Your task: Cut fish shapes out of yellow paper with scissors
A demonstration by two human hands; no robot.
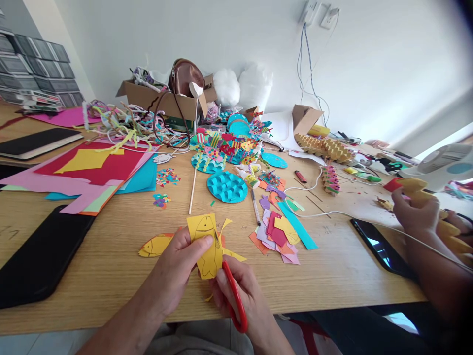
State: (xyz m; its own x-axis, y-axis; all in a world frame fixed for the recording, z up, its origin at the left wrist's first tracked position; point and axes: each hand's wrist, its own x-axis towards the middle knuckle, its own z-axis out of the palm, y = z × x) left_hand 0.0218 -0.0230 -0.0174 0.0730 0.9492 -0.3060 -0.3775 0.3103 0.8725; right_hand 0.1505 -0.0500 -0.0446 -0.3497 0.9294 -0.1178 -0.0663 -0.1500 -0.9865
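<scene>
Between thumb and fingers, my left hand (185, 259) pinches a piece of yellow paper (206, 227) with a fish drawn on it in dark line. My right hand (240, 283) is closed round the red handles of a pair of scissors (235, 298), just at the paper's lower right. The scissor blades are mostly hidden behind the paper and my fingers. Narrow yellow offcuts (233, 254) lie behind the held piece. To the left of it, a yellow fish cut-out (154, 245) rests on the table, partly over orange paper.
Paper scraps (276, 231) and a pen (255, 208) lie right of centre. A blue textured oval (227, 186) and a white-tipped stick (193, 182) are ahead. Phones (380, 246) flank both sides. At right, another person's hand (416, 212) holds a yellow scalloped piece. A white cable crosses there.
</scene>
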